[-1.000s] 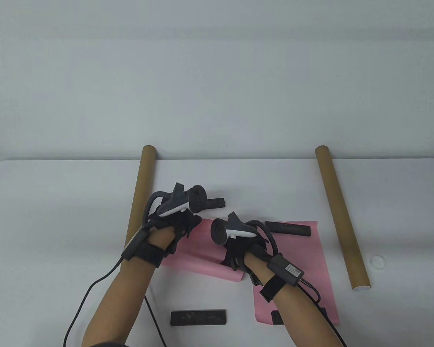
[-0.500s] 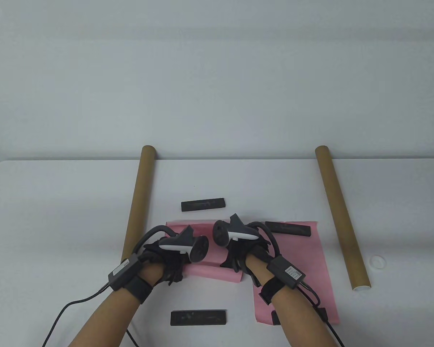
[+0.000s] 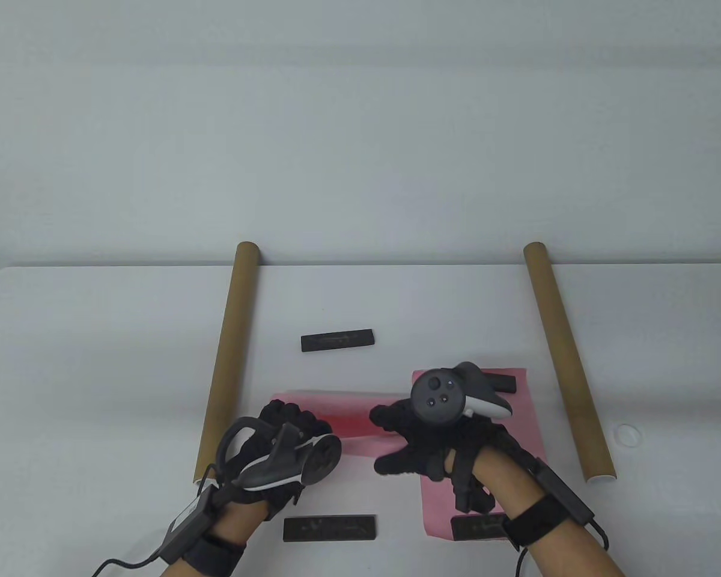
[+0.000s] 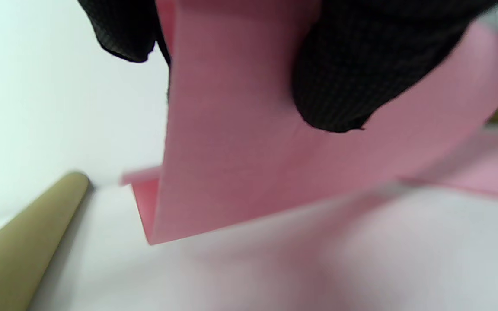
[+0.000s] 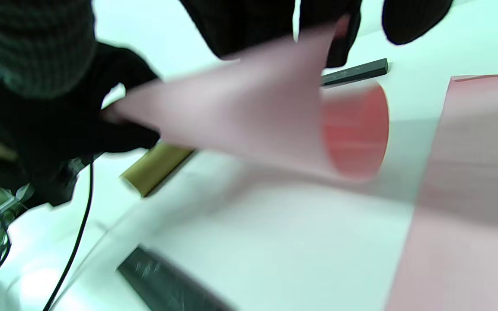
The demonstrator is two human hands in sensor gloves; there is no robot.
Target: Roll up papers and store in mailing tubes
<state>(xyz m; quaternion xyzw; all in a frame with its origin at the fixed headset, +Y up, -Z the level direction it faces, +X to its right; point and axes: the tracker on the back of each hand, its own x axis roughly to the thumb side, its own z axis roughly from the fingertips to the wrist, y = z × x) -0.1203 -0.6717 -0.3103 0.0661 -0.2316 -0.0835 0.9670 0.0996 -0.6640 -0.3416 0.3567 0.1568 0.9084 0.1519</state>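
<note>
- The left hand grips the left end of a pink paper, fingers curled round it. In the left wrist view a gloved fingertip presses on the sheet's outer face, and the sheet curves up off the table.
- The right hand holds the right part of the same curl, fingers spread along it toward the left. In the right wrist view the paper forms a loose, open-ended roll with a redder inside, and the right hand's fingers rest on top of it.
- The roll lies left to right between the two hands, near the middle of the white table, toward its near edge.
- A second pink sheet lies flat under and to the right of the right hand. A black bar sits on its far edge and another black bar on its near edge.
- Two more black bars lie on bare table: a far bar beyond the roll and a near bar between the forearms.
- The left mailing tube lies just left of the left hand, running from near to far.
- The right mailing tube lies well to the right, its near end capped in white.
- A small white cap rests on the table just right of that tube.
</note>
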